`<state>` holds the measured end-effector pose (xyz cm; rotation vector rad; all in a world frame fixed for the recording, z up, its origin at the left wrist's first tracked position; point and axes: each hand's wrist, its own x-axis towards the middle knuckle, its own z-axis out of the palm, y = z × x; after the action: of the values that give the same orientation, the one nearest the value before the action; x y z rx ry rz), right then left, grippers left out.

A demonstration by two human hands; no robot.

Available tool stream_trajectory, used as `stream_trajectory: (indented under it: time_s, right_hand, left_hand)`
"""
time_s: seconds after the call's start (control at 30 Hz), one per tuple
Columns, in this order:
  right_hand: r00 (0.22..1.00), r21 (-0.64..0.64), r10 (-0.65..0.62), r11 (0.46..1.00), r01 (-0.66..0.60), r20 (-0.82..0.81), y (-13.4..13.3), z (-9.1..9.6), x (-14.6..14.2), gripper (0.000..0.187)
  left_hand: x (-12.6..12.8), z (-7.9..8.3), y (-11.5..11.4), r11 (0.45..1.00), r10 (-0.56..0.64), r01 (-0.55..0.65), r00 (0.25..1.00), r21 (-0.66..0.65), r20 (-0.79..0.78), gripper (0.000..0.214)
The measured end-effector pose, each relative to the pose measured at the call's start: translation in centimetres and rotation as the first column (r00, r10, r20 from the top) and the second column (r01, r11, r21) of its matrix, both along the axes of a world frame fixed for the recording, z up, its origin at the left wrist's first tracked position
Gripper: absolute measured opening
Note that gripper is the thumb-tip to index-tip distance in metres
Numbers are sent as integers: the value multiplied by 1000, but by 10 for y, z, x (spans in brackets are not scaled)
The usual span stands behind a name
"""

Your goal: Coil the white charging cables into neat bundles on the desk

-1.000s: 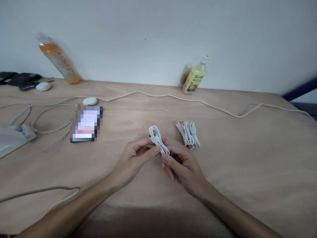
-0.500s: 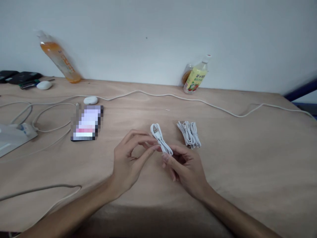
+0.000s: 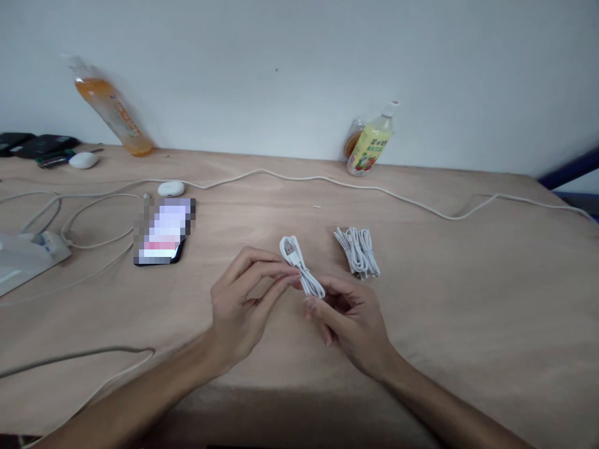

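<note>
A white USB cable (image 3: 303, 272), coiled and bound at its middle, is held up between my two hands above the table. Its USB plug faces up at the upper left end of the coil. My left hand (image 3: 248, 299) pinches the bundle near its tied middle with thumb and fingertips. At the lower right end, my right hand (image 3: 349, 315) grips the loops between thumb and index finger. Beyond my right hand, several more white cable bundles (image 3: 358, 251) lie side by side on the table.
The wooden table (image 3: 458, 299) carries a phone (image 3: 163, 232), a white earbud case (image 3: 171, 189) and a power strip (image 3: 28, 255) at left. A long white cable (image 3: 322, 179) crosses the back. An orange drink bottle (image 3: 110, 115) and a yellow-labelled bottle (image 3: 372, 140) stand by the wall.
The USB cable's plug end has tilted slightly left and down between my hands. My left hand's fingers have shifted a little with it; both hands keep their hold.
</note>
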<state>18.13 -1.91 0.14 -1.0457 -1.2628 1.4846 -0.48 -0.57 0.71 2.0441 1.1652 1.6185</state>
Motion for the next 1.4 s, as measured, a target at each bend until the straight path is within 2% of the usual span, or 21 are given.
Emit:
stream_trajectory:
  time_s: [0.43, 0.77, 0.83, 0.93, 1.03, 1.1, 1.2, 1.4]
  right_hand:
    - [999, -22, 4, 1000, -5, -41, -2, 2, -1, 19]
    - [999, 2, 0, 1000, 0, -52, -2, 1, -1, 20]
    - [998, 5, -3, 1000, 4, -58, -2, 0, -1, 20]
    - [997, 5, -36, 999, 36, -71, -2, 0, -2, 17]
    - [994, -3, -65, 998, 65, -85, -1, 0, -2, 14]
    - [994, 1, -61, 998, 61, -89, 0, -1, -2, 11]
    - [996, 13, -40, 999, 41, -77, 0, -3, -3, 11]
    - [999, 4, -5, 1000, 5, -48, -1, -7, -3, 15]
  left_hand:
    - [1, 2, -2, 1000, -11, 11, 1000, -15, -21, 18]
    - [1, -2, 0, 999, -38, 38, 999, 4, -5, 18]
    - [1, -4, -1, 998, -60, 61, 998, -19, 29, 17]
    - [4, -8, -3, 988, -69, 93, 980, -122, 185, 21]
    - [7, -7, -4, 934, -81, 193, 934, -301, 347, 35]
    - [9, -4, -3, 847, -115, 308, 902, -433, 416, 32]
    - [10, 0, -2, 710, -160, 433, 867, -556, 471, 13]
    - [10, 6, 0, 636, -132, 490, 830, -596, 542, 14]
